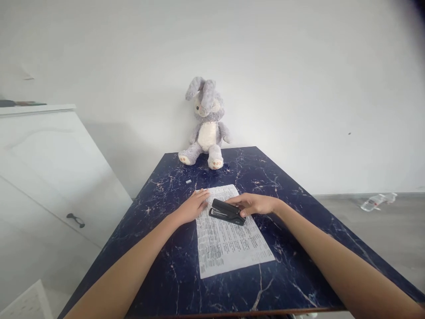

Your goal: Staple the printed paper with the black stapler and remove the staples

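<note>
Your right hand has its grip closed loosely on the stapler, at the paper's 12 o'clock end. Your left hand lies flat at 10 o'clock, pinning it. The stapler looks rigid and weighty, so hold its body. The paper looks flimsy.

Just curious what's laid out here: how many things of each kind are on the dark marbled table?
Plush rabbit: 1
Black stapler: 1
Printed sheet: 1
Small pale scrap: 1
Total: 4

Home rm: plush bunny on marble-look table, white cabinet, plain wall.
</note>
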Tool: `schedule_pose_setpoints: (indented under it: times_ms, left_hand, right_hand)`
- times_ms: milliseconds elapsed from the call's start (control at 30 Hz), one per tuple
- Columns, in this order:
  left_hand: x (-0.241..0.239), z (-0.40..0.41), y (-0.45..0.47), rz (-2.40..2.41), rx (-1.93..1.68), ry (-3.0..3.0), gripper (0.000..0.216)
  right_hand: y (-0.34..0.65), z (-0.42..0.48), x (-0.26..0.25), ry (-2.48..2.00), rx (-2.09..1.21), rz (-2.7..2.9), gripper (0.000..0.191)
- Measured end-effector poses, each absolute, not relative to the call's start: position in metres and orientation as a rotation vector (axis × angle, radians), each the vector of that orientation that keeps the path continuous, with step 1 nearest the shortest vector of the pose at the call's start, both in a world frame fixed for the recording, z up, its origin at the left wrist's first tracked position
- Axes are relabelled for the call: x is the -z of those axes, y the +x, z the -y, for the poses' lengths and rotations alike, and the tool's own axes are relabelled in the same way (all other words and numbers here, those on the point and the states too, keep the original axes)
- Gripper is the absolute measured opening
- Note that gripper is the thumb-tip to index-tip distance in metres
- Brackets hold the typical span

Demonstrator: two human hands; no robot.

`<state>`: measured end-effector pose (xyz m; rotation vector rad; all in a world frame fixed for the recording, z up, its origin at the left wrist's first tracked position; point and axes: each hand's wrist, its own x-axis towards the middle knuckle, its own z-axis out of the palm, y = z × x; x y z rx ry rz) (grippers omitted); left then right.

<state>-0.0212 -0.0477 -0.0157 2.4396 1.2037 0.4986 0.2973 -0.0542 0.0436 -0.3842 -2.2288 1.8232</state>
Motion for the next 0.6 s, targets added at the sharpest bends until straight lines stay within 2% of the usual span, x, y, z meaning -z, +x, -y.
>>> schedule_pose_setpoints:
  times_ms: [100,267,467,600]
  left_hand:
    - [0.011,0.049,-0.020,-1.201,-0.593,2.369,0.047]
    - [0.005,0.052,-0.013,-1.302,-1.223,1.953,0.047]
    - [0.015,0.050,-0.006,-1.128,-1.248,1.468,0.069]
    - [0.017,0.048,-0.004,-1.067,-1.283,1.360,0.077]
  right_hand:
    - [0.296,0.055,-0.045,-0.362,-1.831,2.223,0.065]
    - [0.296,0.054,-0.045,-0.375,-1.848,2.218,0.064]
    - [0.298,0.054,-0.043,-0.387,-1.818,2.243,0.063]
    - [0.289,0.059,-0.039,-0.434,-1.610,2.272,0.064]
